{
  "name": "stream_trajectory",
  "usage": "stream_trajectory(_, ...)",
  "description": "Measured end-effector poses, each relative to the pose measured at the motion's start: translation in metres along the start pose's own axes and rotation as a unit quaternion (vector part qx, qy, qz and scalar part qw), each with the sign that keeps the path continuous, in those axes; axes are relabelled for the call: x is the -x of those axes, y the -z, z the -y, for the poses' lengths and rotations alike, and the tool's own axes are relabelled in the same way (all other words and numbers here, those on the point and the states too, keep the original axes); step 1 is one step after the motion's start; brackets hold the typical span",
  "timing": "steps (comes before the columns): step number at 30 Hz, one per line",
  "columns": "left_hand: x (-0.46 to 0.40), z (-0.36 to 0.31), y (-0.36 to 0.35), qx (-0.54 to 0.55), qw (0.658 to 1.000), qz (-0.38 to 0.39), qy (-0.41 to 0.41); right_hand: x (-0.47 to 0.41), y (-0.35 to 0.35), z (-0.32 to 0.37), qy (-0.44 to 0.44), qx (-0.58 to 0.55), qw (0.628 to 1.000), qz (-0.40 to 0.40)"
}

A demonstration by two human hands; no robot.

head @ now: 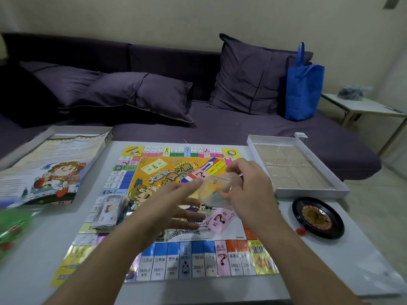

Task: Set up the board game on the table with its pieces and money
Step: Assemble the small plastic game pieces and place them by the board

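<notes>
Two bare forearms reach up from the bottom edge of the frame over a white desk (pixel 308 271). Spread flat at the centre of the desk is the game board (pixel 167 256), a glossy paper sheet with coloured property squares round its border. Above the middle of the board, the left hand (pixel 176 201) is held out with its fingers straight and relaxed, gripping nothing, its fingertips near a small clear plastic bag (pixel 217 190) that seems to hold small coloured game pieces. The right hand (pixel 248 186) has its grip closed on that bag, fingers curled round the upper edge. Just below the bag lies a pink chance card deck (pixel 218 220) on the board, and on the board's left side sits a stack of paper money (pixel 109 211). At right centre, off the board, rests a black roulette spinner (pixel 318 217), with the open box tray (pixel 297 170) beyond it. At the left edge lies the box lid (pixel 55 166). A purple sofa (pixel 220 128) fills the upper frame. The step in hand looks like opening the bag; next, the left hand would need to pinch the opposite edge and pull.
</notes>
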State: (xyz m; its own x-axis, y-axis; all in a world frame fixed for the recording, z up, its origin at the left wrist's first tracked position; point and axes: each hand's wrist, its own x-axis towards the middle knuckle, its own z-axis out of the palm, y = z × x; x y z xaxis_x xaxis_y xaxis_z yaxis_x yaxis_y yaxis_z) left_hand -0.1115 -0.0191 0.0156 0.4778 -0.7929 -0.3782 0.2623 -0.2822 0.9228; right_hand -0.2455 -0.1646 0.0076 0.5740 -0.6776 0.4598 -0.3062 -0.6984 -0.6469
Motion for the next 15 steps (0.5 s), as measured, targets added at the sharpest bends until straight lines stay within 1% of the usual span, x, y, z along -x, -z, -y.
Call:
stream_trajectory(2, -0.006, 0.002, 0.003, 0.097, 0.986, 0.106, 0.083, -0.003, 0.002, 0.0, 0.03, -0.028, 0.999, 0.001)
stream_trajectory(3, -0.011, 0.007, 0.004, 0.133, 0.974, 0.153, 0.104, -0.004, 0.003, 0.002, 0.047, -0.041, 0.998, 0.003)
stream_trajectory(4, -0.018, 0.012, 0.003, 0.159, 0.964, 0.18, 0.112, -0.006, 0.002, 0.002, 0.057, -0.067, 0.996, 0.008)
stream_trajectory(5, -0.024, 0.015, 0.0, 0.181, 0.96, 0.184, 0.11, -0.008, 0.002, 0.003, 0.06, -0.101, 0.993, 0.017)
stream_trajectory(6, -0.032, 0.018, -0.003, 0.203, 0.959, 0.17, 0.098, -0.01, 0.001, 0.003, 0.059, -0.133, 0.989, 0.027)
stream_trajectory(7, -0.04, 0.018, -0.006, 0.222, 0.962, 0.14, 0.077, -0.012, -0.001, 0.001, 0.053, -0.152, 0.986, 0.038)
stream_trajectory(9, -0.057, 0.016, -0.008, 0.245, 0.968, 0.052, 0.011, -0.015, -0.005, -0.007, 0.028, -0.163, 0.985, 0.053)
stream_trajectory(11, -0.076, 0.013, -0.003, 0.252, 0.966, -0.019, -0.049, -0.018, -0.012, -0.019, -0.023, -0.164, 0.984, 0.066)
stream_trajectory(13, -0.088, 0.01, 0.002, 0.241, 0.966, -0.055, -0.074, -0.02, -0.022, -0.031, -0.086, -0.13, 0.985, 0.079)
stream_trajectory(15, -0.094, 0.009, 0.007, 0.229, 0.966, -0.084, -0.084, -0.019, -0.03, -0.043, -0.148, -0.053, 0.982, 0.104)
